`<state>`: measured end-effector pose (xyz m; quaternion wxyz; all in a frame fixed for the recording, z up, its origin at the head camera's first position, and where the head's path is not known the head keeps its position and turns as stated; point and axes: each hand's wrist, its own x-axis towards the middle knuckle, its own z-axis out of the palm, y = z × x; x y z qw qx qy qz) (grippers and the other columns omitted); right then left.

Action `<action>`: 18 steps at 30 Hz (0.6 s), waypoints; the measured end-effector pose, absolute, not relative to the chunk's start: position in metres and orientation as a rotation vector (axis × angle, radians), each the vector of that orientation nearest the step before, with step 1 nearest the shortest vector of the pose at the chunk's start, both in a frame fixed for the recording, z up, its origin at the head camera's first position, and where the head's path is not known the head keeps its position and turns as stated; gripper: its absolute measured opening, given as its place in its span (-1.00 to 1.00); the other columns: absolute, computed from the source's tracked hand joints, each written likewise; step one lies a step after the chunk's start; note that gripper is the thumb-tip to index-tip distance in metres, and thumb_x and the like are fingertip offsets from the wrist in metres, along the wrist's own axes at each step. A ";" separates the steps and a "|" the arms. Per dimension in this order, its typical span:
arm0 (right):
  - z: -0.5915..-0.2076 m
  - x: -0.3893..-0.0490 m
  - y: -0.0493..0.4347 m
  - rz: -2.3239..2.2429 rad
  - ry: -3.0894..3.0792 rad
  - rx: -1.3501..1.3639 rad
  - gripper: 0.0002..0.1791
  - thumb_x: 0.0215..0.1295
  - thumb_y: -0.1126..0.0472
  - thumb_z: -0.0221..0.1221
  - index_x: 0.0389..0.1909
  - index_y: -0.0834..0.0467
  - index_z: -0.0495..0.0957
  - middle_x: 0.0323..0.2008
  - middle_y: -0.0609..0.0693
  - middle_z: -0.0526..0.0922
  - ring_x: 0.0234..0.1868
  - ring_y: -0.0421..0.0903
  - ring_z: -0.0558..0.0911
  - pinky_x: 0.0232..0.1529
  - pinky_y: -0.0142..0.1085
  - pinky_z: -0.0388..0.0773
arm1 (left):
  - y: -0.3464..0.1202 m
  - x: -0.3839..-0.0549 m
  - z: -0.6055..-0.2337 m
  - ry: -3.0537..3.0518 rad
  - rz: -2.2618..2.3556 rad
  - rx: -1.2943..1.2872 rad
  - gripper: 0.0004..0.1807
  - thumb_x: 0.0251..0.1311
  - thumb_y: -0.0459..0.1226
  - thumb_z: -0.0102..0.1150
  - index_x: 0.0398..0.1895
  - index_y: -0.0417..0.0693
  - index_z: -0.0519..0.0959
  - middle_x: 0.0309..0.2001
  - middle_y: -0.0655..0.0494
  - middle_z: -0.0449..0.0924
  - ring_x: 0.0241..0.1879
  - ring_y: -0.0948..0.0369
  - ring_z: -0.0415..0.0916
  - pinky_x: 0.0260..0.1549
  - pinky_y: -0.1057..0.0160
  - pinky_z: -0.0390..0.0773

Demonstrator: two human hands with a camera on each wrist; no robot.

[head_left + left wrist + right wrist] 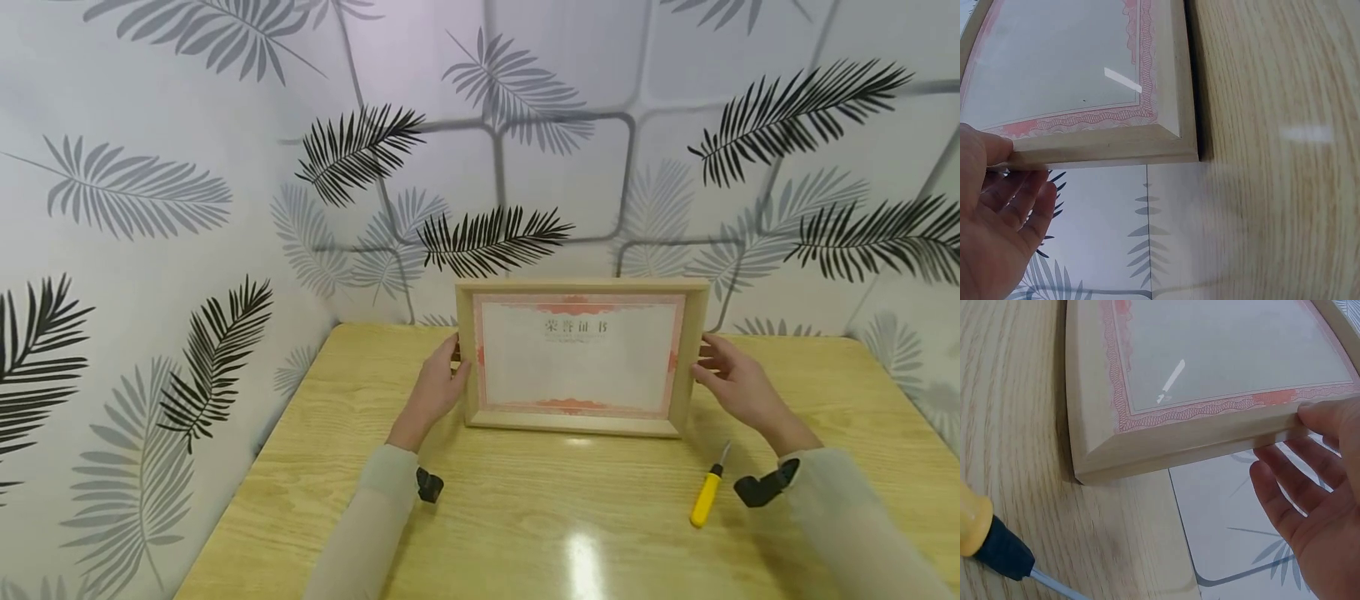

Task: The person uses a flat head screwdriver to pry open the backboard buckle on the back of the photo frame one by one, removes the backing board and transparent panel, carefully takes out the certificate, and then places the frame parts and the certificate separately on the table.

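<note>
A pale wooden picture frame (577, 422) stands nearly upright on the table, its lower edge on the tabletop. Behind its glazing is a white certificate (573, 367) with a pink-red border and Chinese characters near the top. My left hand (437, 379) grips the frame's left side, thumb on the front and fingers behind, as the left wrist view also shows. On the opposite side my right hand (735, 383) holds the frame the same way. Below the right hand lies a screwdriver (705, 497) with a yellow and black handle, touched by neither hand.
The light wood-grain table (510, 517) meets a wall (555, 183) with feather patterns and grey lines just behind the frame. Another patterned wall (150, 275) borders the table's left side. Small black devices are strapped at both wrists.
</note>
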<state>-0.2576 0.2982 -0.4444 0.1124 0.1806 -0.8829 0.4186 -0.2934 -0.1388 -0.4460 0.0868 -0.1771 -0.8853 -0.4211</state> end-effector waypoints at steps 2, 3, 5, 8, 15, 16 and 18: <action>-0.444 -0.258 0.298 1.234 -2.589 0.532 -0.42 0.41 0.29 0.04 0.37 0.36 0.14 0.08 0.40 0.45 -0.02 0.13 0.52 -0.22 -0.66 0.37 | -0.139 -0.293 -0.445 -2.632 -1.257 -0.532 -0.51 0.39 -0.36 -0.06 0.35 -0.23 0.22 0.01 -0.08 0.48 -0.01 0.08 0.46 -0.17 0.19 0.56; -0.444 -0.258 0.298 1.225 -2.589 0.532 -0.42 0.41 0.28 0.05 0.37 0.36 0.15 0.07 0.38 0.46 -0.03 0.02 0.52 -0.22 -0.66 0.37 | -0.139 -0.293 -0.445 -2.628 -1.252 -0.535 -0.52 0.38 -0.36 -0.05 0.35 -0.21 0.23 0.01 -0.08 0.48 -0.02 0.08 0.46 -0.18 0.19 0.55; -0.443 -0.257 0.298 1.198 -2.588 0.525 -0.44 0.40 0.27 0.06 0.35 0.34 0.19 0.05 0.34 0.47 -0.08 -0.19 0.48 -0.23 -0.62 0.37 | -0.140 -0.292 -0.446 -2.617 -1.240 -0.547 -0.49 0.37 -0.37 -0.02 0.36 -0.20 0.23 0.01 -0.07 0.48 -0.07 0.09 0.46 -0.23 0.19 0.55; -0.442 -0.255 0.299 1.199 -2.581 0.517 -0.46 0.39 0.28 0.08 0.33 0.32 0.23 0.04 0.30 0.47 -0.21 -0.36 0.45 -0.35 -0.48 0.44 | -0.141 -0.292 -0.447 -2.600 -1.239 -0.551 -0.45 0.35 -0.36 0.02 0.39 -0.15 0.21 0.02 -0.07 0.47 -0.19 0.11 0.47 -0.33 0.20 0.53; -0.446 -0.251 0.300 1.232 -2.564 0.499 -0.46 0.35 0.32 0.11 0.33 0.28 0.25 0.03 0.26 0.48 -0.28 -0.33 0.50 -0.45 -0.36 0.50 | -0.145 -0.290 -0.451 -2.561 -1.288 -0.544 -0.40 0.35 -0.32 0.05 0.43 -0.08 0.18 0.04 -0.10 0.48 -0.31 0.16 0.50 -0.39 0.21 0.52; -0.447 -0.251 0.300 1.219 -2.555 0.504 -0.46 0.34 0.34 0.11 0.33 0.29 0.26 0.02 0.27 0.48 -0.27 -0.35 0.49 -0.44 -0.39 0.49 | -0.146 -0.289 -0.451 -2.554 -1.290 -0.544 -0.40 0.34 -0.31 0.06 0.42 -0.08 0.18 0.04 -0.10 0.48 -0.31 0.15 0.49 -0.38 0.20 0.51; -0.449 -0.251 0.301 1.206 -2.530 0.516 -0.45 0.31 0.39 0.13 0.31 0.32 0.27 0.01 0.28 0.49 -0.25 -0.40 0.48 -0.42 -0.45 0.49 | -0.147 -0.289 -0.452 -2.542 -1.299 -0.540 -0.40 0.34 -0.30 0.06 0.42 -0.09 0.19 0.05 -0.10 0.48 -0.29 0.15 0.49 -0.37 0.19 0.51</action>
